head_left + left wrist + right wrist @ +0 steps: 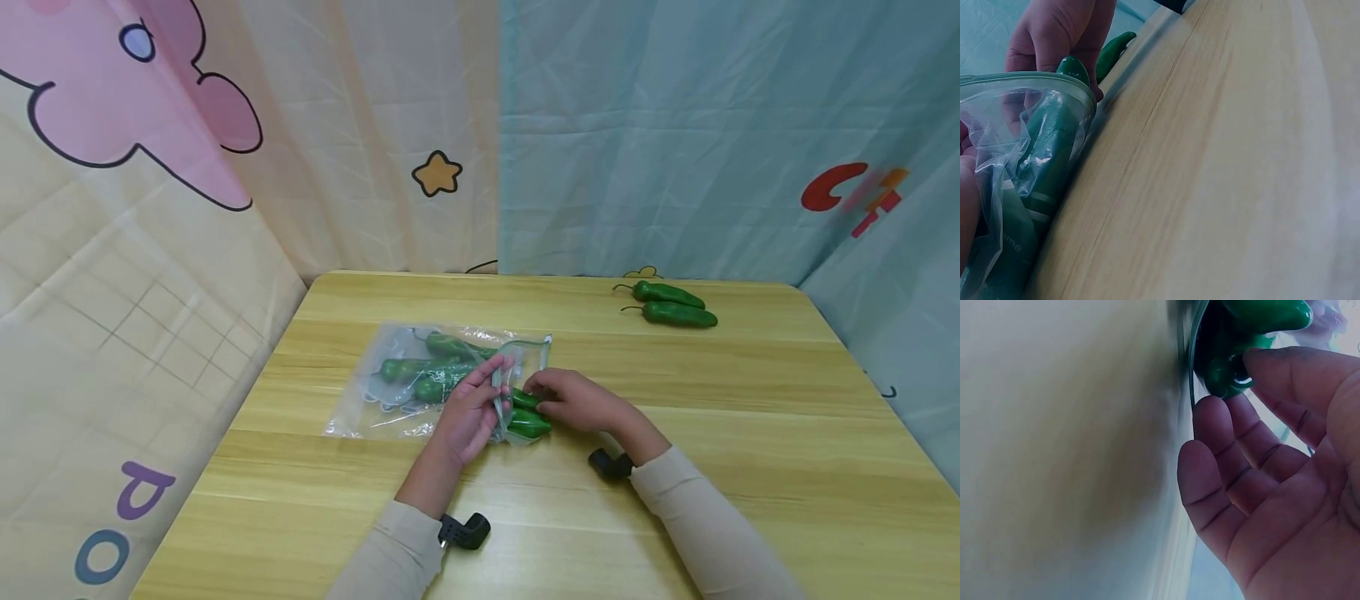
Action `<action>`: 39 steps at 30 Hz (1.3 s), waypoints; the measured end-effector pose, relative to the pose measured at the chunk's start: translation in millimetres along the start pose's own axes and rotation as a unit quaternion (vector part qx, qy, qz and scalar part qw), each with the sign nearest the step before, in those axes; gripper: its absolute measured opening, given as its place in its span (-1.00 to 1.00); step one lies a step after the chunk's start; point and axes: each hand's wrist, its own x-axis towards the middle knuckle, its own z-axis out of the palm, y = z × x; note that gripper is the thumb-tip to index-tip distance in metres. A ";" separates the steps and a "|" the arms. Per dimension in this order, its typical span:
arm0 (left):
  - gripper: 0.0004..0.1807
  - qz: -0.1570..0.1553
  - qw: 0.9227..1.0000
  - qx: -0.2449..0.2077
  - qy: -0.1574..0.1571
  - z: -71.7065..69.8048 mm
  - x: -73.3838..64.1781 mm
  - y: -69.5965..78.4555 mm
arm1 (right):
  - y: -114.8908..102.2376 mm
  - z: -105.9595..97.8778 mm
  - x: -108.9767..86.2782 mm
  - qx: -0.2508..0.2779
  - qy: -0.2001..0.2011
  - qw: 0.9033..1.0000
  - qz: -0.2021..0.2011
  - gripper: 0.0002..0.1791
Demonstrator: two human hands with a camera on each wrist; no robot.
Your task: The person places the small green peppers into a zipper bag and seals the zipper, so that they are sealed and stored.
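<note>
A clear zip bag lies on the table with several long green peppers inside, its mouth facing right. My left hand holds the bag by its opening, fingers at the rim. At that mouth, my right hand pinches the end of a green pepper between thumb and fingertips. Just below it, another pepper lies in the opening with its end poking out. The right wrist view shows the thumb pressed to the held pepper. The left wrist view shows the bag's green-edged rim around a pepper.
Two more green peppers lie side by side at the back right of the wooden table, stems to the left. Printed curtains hang along the table's back and sides.
</note>
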 end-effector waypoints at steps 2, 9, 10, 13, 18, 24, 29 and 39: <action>-0.48 0.000 1.000 -0.001 -0.001 0.2 -0.2 0.0 | -1.2 0.3 0.7 0.006 -0.002 1.000 -0.001 -0.74; -0.48 -0.004 1.000 -0.006 0.005 1.2 -0.6 0.2 | -2.3 -0.3 2.6 0.011 -0.007 1.000 -0.014 -0.69; -0.48 -0.004 1.000 -0.007 0.006 1.1 -0.5 0.3 | -2.2 -0.2 3.2 0.011 -0.008 1.000 -0.016 -0.69; -0.48 -0.005 1.000 -0.010 0.008 1.0 -0.2 0.5 | -2.4 0.4 5.1 0.010 -0.010 1.000 -0.023 -0.67; -0.49 -0.004 1.000 -0.007 0.003 1.0 -0.5 0.8 | -3.1 2.0 7.8 0.006 -0.009 0.999 -0.032 -0.66; -0.49 -0.004 1.000 -0.007 0.003 0.9 -0.2 0.7 | -3.8 1.7 7.0 0.015 -0.014 0.999 -0.029 -0.64; -0.47 -0.008 1.000 -0.008 0.000 1.3 -1.0 0.8 | 0.6 -1.1 3.8 0.021 -0.008 1.000 -0.020 -0.63; -0.47 -0.008 1.000 -0.006 -0.001 2.0 -1.5 1.5 | 12.0 -15.1 1.3 -0.002 0.029 1.000 0.003 -0.69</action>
